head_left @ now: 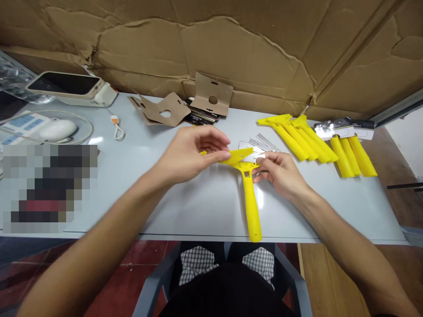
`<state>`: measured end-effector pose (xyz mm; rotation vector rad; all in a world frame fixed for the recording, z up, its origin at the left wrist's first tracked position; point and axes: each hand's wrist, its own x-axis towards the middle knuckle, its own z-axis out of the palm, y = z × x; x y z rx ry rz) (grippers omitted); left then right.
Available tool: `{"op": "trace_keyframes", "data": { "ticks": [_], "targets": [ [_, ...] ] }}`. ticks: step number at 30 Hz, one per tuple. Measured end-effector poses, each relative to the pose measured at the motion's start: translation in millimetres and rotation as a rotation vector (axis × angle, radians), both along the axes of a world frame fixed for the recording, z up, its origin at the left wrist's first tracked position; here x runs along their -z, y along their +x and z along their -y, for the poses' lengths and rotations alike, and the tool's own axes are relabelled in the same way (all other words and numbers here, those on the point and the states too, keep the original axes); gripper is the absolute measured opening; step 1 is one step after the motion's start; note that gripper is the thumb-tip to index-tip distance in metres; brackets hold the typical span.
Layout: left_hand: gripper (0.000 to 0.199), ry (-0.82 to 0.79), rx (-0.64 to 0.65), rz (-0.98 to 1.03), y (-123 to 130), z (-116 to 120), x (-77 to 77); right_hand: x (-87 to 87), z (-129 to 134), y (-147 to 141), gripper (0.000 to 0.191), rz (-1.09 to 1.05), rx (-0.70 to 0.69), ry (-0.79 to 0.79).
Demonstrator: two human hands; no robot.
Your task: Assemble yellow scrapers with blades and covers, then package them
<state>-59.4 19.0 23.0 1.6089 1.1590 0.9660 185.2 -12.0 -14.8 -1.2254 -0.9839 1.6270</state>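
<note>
Presently gripping a yellow strip (243,154) in the left hand (187,154), thumb laid across its near face, fingers curled above. Pinching a blade (252,158) near its right end with the right hand (282,172), thumb in front, other fingers tucked behind. Holding both at the head of a yellow scraper (252,200), just on the near side of the loose blades (268,142), above the counter (198,207). Aimed handle-first toward the body, long axis almost straight away from the lap, butt leaning slightly rightward near the counter's front edge; spread crosswise at the far end like a T. Slanting across that head with the strip, long axis left to right, right end higher. Lined up along the head with the blade, partly hidden by strip and thumb.

To the right of the loose blades, spare scrapers (291,141), slanting with butts toward the near right. Farther right of them, carded scrapers (342,157), butts nearward. Left of and beyond the loose blades, brown cards (205,89). Well left of them, a dark-screened device (64,83) and a mouse (58,130).
</note>
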Motion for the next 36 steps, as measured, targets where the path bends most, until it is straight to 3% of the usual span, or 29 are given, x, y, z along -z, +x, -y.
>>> {"op": "trace_keyframes", "data": {
  "ticks": [5,11,16,24,29,36],
  "targets": [
    [0.020,0.022,0.064,-0.074,31.8,-2.1,4.7,-1.5,-1.3,1.5,0.014,-0.020,-0.023,0.048],
    [0.015,0.111,0.027,-0.261,21.7,-9.6,6.8,1.0,-2.8,4.5,0.016,-0.047,-0.035,0.028],
    [0.014,0.008,0.148,-0.146,17.2,-10.2,15.4,-0.2,-1.2,4.3,0.019,-0.028,-0.111,0.032],
    [0.026,-0.219,0.206,-0.004,17.3,-8.7,20.9,0.0,0.9,5.0,0.023,-0.035,-0.189,0.035],
    [0.026,-0.211,0.150,0.065,18.2,-7.9,22.2,-1.0,1.0,5.4,0.028,-0.044,-0.218,0.034],
    [0.028,-0.217,0.124,0.075,20.9,-5.7,22.6,-3.9,0.5,4.0,0.045,-0.133,-0.144,-0.028]
  ]
}}
